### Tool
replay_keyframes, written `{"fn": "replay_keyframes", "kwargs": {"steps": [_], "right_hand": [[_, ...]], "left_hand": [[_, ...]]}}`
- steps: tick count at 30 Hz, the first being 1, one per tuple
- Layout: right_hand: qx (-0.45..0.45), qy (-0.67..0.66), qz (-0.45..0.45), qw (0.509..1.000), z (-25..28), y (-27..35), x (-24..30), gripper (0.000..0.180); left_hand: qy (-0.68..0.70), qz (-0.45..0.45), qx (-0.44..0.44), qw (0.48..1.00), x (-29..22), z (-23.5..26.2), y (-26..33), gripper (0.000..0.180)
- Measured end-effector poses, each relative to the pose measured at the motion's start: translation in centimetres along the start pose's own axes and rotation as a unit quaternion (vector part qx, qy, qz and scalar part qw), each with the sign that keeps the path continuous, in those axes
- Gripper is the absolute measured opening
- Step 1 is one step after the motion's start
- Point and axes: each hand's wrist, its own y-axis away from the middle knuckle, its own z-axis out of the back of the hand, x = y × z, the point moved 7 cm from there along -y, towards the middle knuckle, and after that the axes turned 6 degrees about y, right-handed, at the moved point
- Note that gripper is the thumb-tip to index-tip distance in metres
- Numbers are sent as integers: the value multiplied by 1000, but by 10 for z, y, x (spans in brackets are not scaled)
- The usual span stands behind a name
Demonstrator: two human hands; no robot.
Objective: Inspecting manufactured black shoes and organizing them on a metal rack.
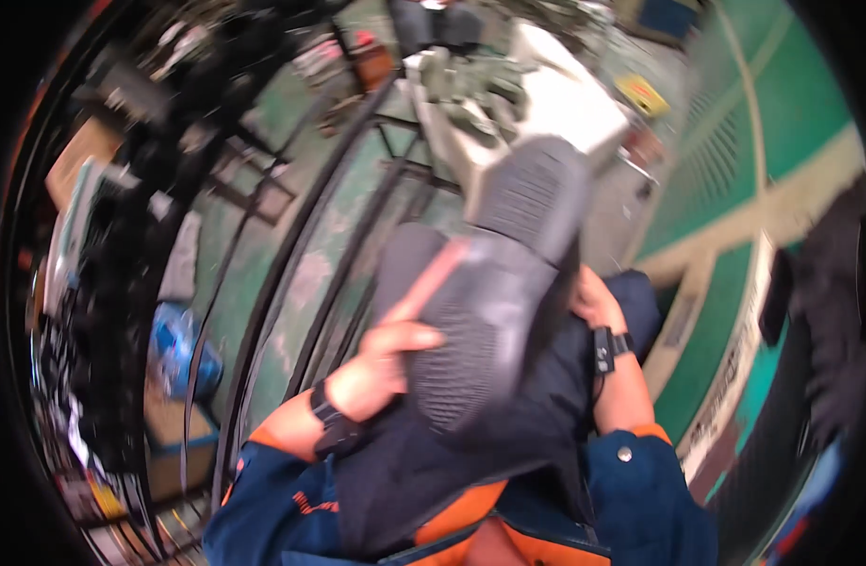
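Observation:
A black shoe (522,255) is tilted over my lap, its ridged sole toward me and its heel at the far end. My left hand (381,363) closes at the left edge of the sole, its thumb lying over the forefoot tread. From that hand a thin orange-red strip (437,269) slants across the sole's edge toward the middle; it is blurred, so its kind is unclear. On the right side my right hand (595,297) grips the shoe from behind, most of its fingers hidden by it.
Beyond the shoe stands a white block-like stand (569,90) with grey-green gloves (470,90) on it. Black metal rails (305,222) run along the left. A blue plastic bag (183,349) lies past them. Green panels (706,151) rise at the right, near a yellow packet (640,95).

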Motion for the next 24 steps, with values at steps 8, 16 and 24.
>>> {"fn": "replay_keyframes", "kwargs": {"steps": [8,16,24], "right_hand": [[214,-157,21,964,-114,36,8,78],[-13,-245,163,956,-117,-63,184,35],[167,45,49,984,-159,-41,98,58]], "left_hand": [[0,-172,-64,983,-61,59,14,102],[-56,-244,-169,953,-69,105,69,91],[-218,-240,-138,936,-75,79,65,83]]}}
